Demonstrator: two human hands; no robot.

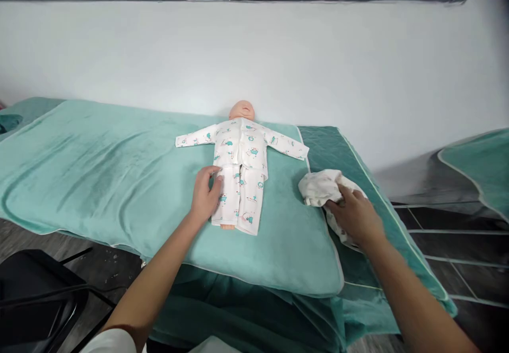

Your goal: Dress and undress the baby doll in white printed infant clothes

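Doll: it [242, 110] lies on its back in the middle of the light teal blanket [151, 183], head at the far side by the white wall [254, 51].
Clothes: a white printed top [240, 143] with both sleeves spread left and right, and matching trousers [249, 204] below its hem; a bit of foot shows at the near end of the left trouser leg.
My left hand: at the left edge of the trousers [226, 196], just below the hem, fingers half curled, thumb and forefinger apart; I have hold of nothing that shows, and cannot tell whether I touch the fabric.
My right hand [353, 215]: closed on a crumpled white cloth [322, 186] to the right of the doll, across the blanket's right edge.
Under the blanket: a darker green cover [366, 273], showing at right.
Near left: a black chair [35, 289].
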